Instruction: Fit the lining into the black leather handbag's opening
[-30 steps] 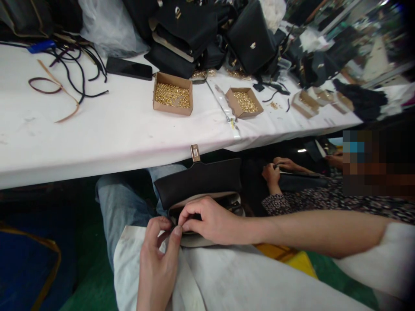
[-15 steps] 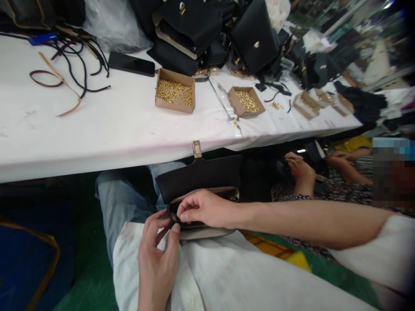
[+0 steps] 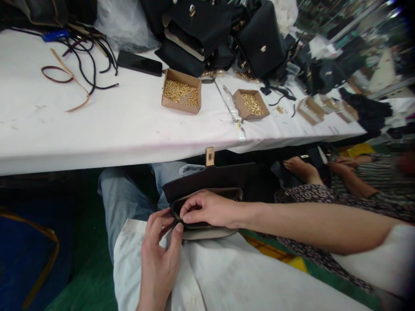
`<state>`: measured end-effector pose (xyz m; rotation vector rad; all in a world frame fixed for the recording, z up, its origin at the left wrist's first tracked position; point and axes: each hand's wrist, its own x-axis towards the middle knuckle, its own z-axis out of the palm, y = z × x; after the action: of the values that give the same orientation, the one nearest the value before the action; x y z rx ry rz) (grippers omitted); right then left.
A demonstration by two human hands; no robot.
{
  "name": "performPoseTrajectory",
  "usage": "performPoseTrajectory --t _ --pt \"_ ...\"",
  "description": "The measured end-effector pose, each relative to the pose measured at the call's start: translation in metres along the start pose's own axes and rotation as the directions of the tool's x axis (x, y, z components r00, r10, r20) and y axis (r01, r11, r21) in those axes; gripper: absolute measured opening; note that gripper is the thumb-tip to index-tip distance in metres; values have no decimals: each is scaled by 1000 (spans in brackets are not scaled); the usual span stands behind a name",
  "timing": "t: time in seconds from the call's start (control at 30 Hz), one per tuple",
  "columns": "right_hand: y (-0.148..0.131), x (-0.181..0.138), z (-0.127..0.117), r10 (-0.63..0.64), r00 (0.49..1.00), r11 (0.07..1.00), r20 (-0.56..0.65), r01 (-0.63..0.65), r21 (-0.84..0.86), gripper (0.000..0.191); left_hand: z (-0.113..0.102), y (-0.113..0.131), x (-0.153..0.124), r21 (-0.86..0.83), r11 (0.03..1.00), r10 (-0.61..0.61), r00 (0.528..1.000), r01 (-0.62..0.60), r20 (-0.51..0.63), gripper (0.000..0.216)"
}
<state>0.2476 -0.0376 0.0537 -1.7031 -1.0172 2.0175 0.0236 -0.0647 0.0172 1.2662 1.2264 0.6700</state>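
While the dark brown leather handbag (image 3: 207, 183) lies open on the person's lap at 6 o'clock, below the table edge, both hands work at its left end. Its flap is turned back toward the table, matte and smooth, with a small rectangular gold clasp plate (image 3: 210, 156) standing up at the flap's 12 o'clock edge. A pale lining rim shows along the mouth of the bag.

The left hand (image 3: 158, 263) is narrowed to a pinch, thumb and forefinger closed on the bag's left corner; what small part sits between them cannot be told. The right hand (image 3: 207, 209) lies across the bag mouth, fingers curled and pinched shut on the same corner, touching the left fingertips. A white cloth apron (image 3: 233, 276) covers the lap under the bag; blue denim trousers (image 3: 119, 203) show at 9 o'clock of it.

On the long table with white cloth cover (image 3: 97, 129), at 12 o'clock, a square brown cardboard box (image 3: 181, 91) holds small shiny gold metal fittings. A second, smaller cardboard box (image 3: 251, 104) at 1 o'clock holds the same. A flat black phone (image 3: 139, 64) lies at 11 o'clock, with loose black and tan leather straps (image 3: 81, 69) beyond it at 10 o'clock. A heap of finished black bags (image 3: 227, 34) is piled behind the boxes.

At 3 o'clock, another person's hand (image 3: 300, 169) rests below the table edge.
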Motion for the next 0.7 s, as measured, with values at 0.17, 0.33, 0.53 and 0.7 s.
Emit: performPoseTrajectory --t 0.17,0.33,0.53,0.7 --pt "2 1 2 56 998 998 12 -57 34 19 -1 -3 0 -1 1000 19 1000 -19 14 14" --pt "3 3 3 -2 999 1000 34 2 16 12 -4 -3 -2 -66 998 -7 1000 8 23 16" --pt "1 5 -1 7 992 997 126 4 -83 31 -6 -4 -2 -126 991 -42 999 44 24 19" --pt "-17 7 -7 33 960 905 278 90 -416 16 -6 -6 -2 -76 997 -15 999 18 46 17"
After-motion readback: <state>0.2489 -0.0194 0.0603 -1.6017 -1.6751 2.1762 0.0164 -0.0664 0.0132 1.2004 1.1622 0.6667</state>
